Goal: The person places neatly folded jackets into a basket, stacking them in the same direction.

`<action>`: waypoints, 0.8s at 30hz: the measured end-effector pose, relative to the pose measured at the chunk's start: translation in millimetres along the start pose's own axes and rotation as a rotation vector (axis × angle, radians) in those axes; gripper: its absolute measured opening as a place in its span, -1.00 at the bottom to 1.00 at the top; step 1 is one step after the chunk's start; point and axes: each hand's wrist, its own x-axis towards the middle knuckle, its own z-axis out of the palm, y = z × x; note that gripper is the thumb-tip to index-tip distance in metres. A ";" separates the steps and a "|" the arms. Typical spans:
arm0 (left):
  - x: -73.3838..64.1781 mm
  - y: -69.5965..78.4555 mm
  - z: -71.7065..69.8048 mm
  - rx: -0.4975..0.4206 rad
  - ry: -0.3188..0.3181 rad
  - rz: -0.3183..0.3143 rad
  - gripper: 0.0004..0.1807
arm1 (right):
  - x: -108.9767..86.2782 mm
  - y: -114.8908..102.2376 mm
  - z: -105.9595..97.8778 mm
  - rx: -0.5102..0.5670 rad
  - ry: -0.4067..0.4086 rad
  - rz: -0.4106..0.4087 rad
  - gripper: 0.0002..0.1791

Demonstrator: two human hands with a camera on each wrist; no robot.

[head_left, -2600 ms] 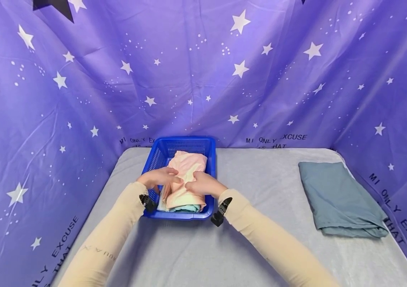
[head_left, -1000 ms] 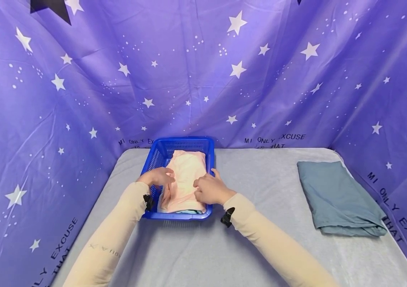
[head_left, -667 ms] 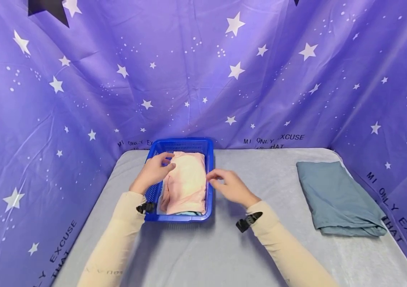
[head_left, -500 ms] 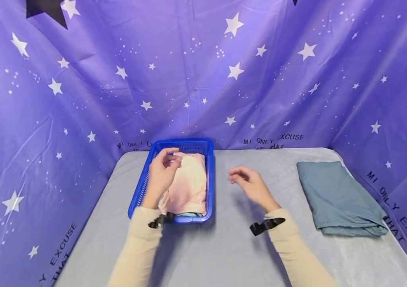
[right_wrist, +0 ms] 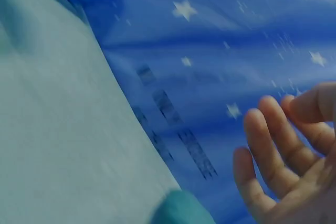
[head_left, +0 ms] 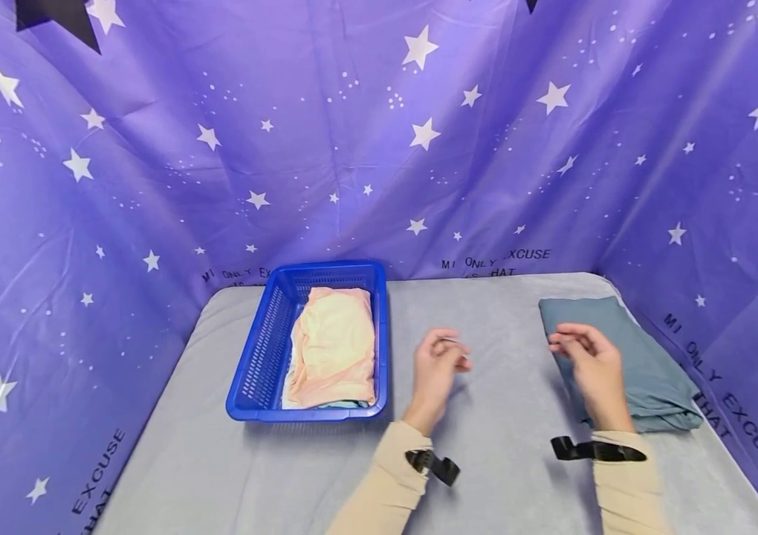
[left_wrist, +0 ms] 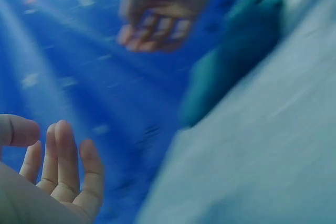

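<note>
My right hand (head_left: 594, 371) hovers over the left part of a folded grey-green cloth (head_left: 653, 371), its fingers loosely bent and holding nothing. To the right of the blue basket, my left hand (head_left: 435, 375) hangs over the grey table cover, also with nothing in it. Each wrist view shows relaxed, slightly spread fingers, the left hand's (left_wrist: 65, 161) and the right hand's (right_wrist: 278, 150). Inside the blue plastic basket (head_left: 382, 334) lies a folded pale pink garment (head_left: 335, 342). A teal edge of fabric (head_left: 345, 404) shows beneath it at the front.
A grey plush cover (head_left: 473, 305) lies over the table. Purple curtains (head_left: 352, 148) with white stars rise behind it and along both sides. Black straps with small cameras (head_left: 432, 464) sit on both wrists over cream sleeves (head_left: 379, 490).
Both hands have left the pink garment in the basket and moved right, the right hand reaching above the grey-green cloth. The garment was smoothed flatter earlier. The head view has shifted slightly right.
</note>
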 end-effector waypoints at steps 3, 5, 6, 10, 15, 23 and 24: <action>-1.6 -30.4 26.9 -0.017 -0.013 -0.122 -0.73 | 2.6 -5.7 -20.5 0.007 0.188 0.047 -0.78; -3.8 -45.2 43.8 -0.021 -0.009 -0.182 -0.74 | 5.9 -9.4 -33.0 -0.030 0.289 0.058 -0.73; -5.1 -51.4 52.0 -0.020 -0.002 -0.205 -0.75 | 7.5 -10.7 -39.5 -0.063 0.325 0.062 -0.72; -11.0 -68.3 79.8 0.017 0.041 -0.273 -0.75 | 13.6 -16.6 -67.3 -0.430 0.385 0.127 -0.76; -14.9 -84.0 103.3 0.085 0.108 -0.327 -0.78 | 18.5 -17.8 -104.2 -0.957 0.205 0.180 -0.55; -17.2 -102.1 127.1 0.204 -0.002 -0.436 -0.70 | 28.8 -6.4 -151.1 -1.224 -0.130 0.209 -0.13; -17.1 -103.3 128.7 0.194 -0.018 -0.448 -0.67 | 30.6 -4.2 -154.7 -1.248 -0.159 0.228 -0.08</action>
